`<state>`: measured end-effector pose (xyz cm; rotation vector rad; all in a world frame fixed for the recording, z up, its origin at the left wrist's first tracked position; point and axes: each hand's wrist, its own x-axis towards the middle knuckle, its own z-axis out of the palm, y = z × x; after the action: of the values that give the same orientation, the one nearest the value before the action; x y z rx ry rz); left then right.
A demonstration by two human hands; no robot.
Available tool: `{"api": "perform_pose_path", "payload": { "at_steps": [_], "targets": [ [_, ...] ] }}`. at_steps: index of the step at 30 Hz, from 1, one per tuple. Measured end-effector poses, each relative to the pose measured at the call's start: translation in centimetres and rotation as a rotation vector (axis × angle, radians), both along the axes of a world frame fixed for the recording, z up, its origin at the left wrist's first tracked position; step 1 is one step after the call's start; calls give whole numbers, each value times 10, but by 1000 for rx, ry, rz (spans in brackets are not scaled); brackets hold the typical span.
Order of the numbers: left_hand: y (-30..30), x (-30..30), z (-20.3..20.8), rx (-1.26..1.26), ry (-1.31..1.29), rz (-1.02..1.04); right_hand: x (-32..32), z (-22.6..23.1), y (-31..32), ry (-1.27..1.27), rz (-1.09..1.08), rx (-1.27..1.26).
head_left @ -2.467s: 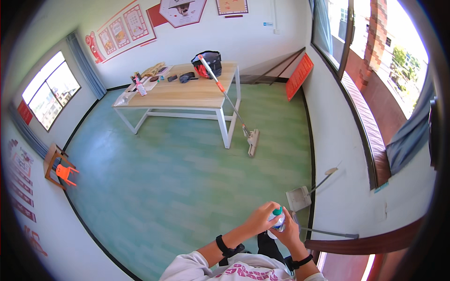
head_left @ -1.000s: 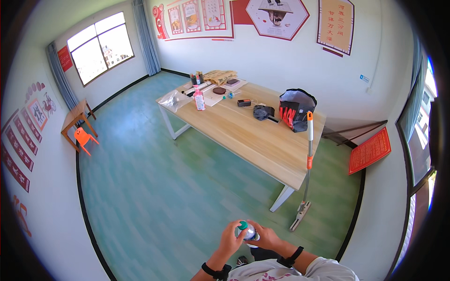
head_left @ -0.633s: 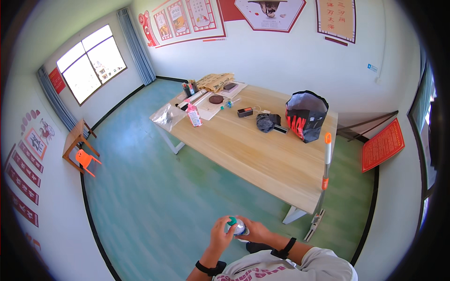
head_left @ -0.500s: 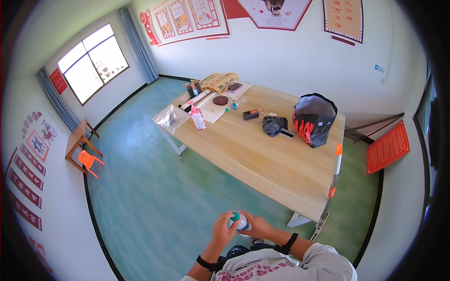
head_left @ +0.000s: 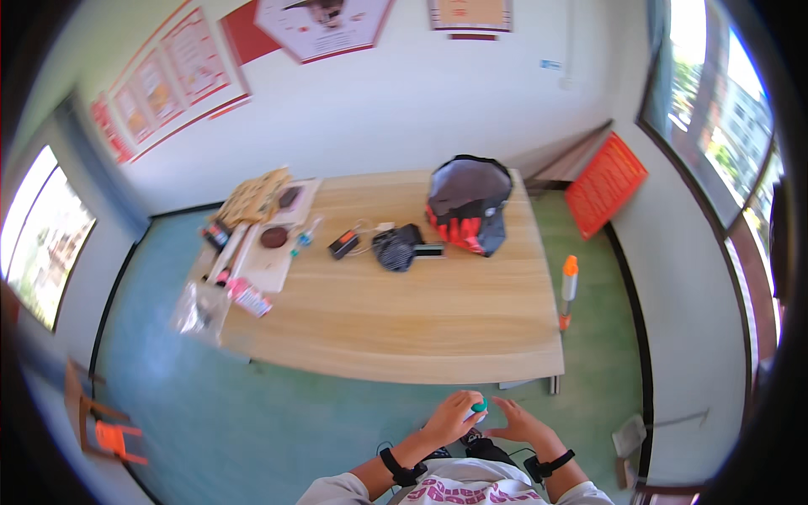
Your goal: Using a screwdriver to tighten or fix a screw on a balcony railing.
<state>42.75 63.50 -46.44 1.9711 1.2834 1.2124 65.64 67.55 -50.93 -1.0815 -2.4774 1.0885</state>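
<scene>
Table [head_left: 421,320] ahead, bottle [head_left: 478,415] held

From my remote seat, I see a black-and-red bag [head_left: 471,206] on the table. The left hand [head_left: 453,419] curls around the bottle, short of the table's near edge; the right hand [head_left: 523,424] is apart, just beside it, fingers spread. I judge a firm grip without squeezing best, bottle upright, right fingertips meeting the green cap [head_left: 480,406] squarely.

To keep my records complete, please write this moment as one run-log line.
left hand: grips green-capped bottle | right hand: open, beside bottle | ahead: wood-grain table | on table: black-red bag
</scene>
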Motion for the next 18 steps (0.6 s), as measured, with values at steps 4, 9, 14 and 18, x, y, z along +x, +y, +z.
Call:
{"api": "perform_pose_path", "payload": {
  "at_steps": [4,9,14,18],
  "targets": [
    [29,14,-28,-40,-25,-317,74,-28,-67,-119,-675,-242],
    [38,58,-48,-17,246,-580,120,-57,-229,-257,-1288,-479],
    [-2,133,-46,18,482,-897,127,-141,-434,13,-1945,-603],
    [-55,197,-45,16,744,-1111,77,-179,-570,259,-2290,-715]
  ]
}}
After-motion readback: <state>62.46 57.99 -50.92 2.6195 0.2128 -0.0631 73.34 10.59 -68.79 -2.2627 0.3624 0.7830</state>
